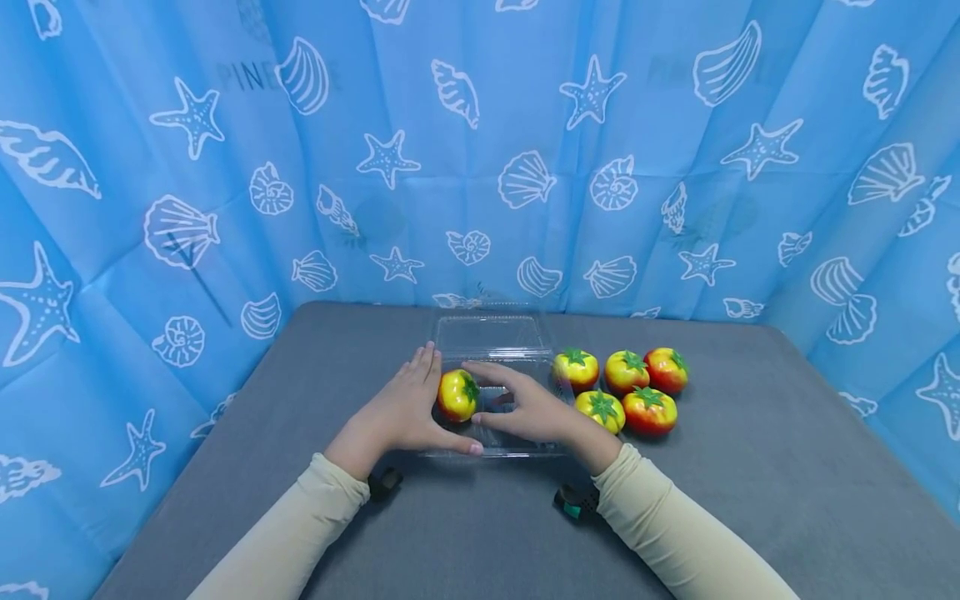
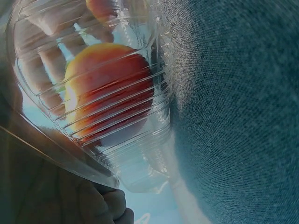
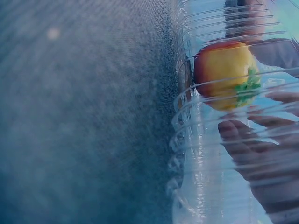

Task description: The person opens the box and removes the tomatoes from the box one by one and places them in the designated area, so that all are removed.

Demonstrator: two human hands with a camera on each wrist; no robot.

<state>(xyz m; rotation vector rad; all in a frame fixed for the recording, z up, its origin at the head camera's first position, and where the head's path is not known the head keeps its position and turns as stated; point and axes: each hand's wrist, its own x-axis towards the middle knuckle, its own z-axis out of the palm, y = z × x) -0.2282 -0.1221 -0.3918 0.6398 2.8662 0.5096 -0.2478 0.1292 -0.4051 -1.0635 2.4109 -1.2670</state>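
Observation:
A clear plastic clamshell box [image 1: 491,335] lies with its lid folded back. One yellow-and-red tomato [image 1: 457,396] with a green leafy top sits at the box's left side. My left hand [image 1: 401,410] lies along that side, fingers straight and thumb stretched across the front. From the right, my right hand [image 1: 531,408] reaches over the box with fingers and thumb spread apart, fingertips near the tomato. Through the ribbed plastic wall, the left wrist view shows the tomato's red side [image 2: 112,93]. Apart from the tomato, the right wrist view shows right-hand fingers [image 3: 243,140].
Several more tomatoes [image 1: 649,411] stand grouped on the grey table [image 1: 750,467], right of the box. Behind the table hangs a blue curtain [image 1: 480,200] printed with shells and starfish.

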